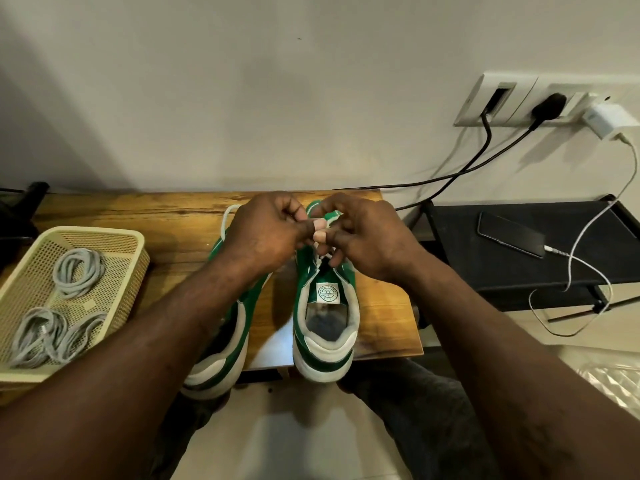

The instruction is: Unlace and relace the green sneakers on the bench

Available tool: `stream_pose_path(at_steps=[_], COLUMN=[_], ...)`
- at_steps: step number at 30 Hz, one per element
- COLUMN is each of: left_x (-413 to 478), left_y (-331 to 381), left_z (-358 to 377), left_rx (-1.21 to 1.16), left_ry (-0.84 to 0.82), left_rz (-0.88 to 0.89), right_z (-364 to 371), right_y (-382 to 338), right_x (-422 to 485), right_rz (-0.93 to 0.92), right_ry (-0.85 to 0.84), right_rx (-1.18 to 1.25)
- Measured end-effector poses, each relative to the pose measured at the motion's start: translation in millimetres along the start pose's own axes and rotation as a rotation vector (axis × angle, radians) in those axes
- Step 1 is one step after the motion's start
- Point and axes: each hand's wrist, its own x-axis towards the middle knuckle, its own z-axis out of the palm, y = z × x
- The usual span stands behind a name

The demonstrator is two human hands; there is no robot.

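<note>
Forearms nearest the lens: left forearm and right forearm reached in from the bottom corners and converged mid-frame.

Wall was plain white and filled the top half. Socket panel was at upper right, with a black cable running down from it.

Counter was wood-grain and stood against the wall. Black shelf was just beside it on the right and sat lower.

Basket was cream and perforated, on the counter's left part. It held coiled grey cables.

Green sneakers stood side by side on the counter, heels toward the camera and overhanging the near edge. Left sneaker was mostly hidden under the left forearm. Right sneaker was in clear view, with the tongue label visible.

Left hand and right hand met, fingertips touching, over the right sneaker's eyelet area. Left hand's fingers were curled, thumb and fingertips pinching the white lace. Right hand's fingers were curled round the green upper edge of the same sneaker. Eyelet detail was hidden under the fingers.

Phone lay flat on the black shelf, plugged into a white cable.

White charger was plugged in at the panel's right end.

Lace loop showed by the left sneaker's toe.
</note>
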Motion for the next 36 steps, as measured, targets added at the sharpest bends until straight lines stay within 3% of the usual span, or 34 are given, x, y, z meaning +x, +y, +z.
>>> stream_pose_path(at_steps=[4,6,10,13,28,36], left_x=[-3,-4,-12,-15,-12,-4], left_y=[3,3,1,-2,-16,-26], left_z=[2,2,5,7,-9,-13], left_rx=[-0.112,-0.017,0.352,0.449,0.066,-0.065], left_ry=[-0.039,-0.071,-0.296,-0.280,-0.273,-0.303], left_rz=[-0.041,-0.011,0.050,0.048,-0.260,-0.411], right_z=[-2,-4,-5,-2,27,39], right_y=[7,12,16,14,15,13], right_x=[5,7,5,6,4,4], right_rz=[0.006,0.047,0.055,0.060,0.068,0.095], right_ry=[0.069,0.064,0.018,-0.047,0.017,0.099], right_rx=[-0.139,-0.171,-0.206,-0.218,-0.420,-0.332])
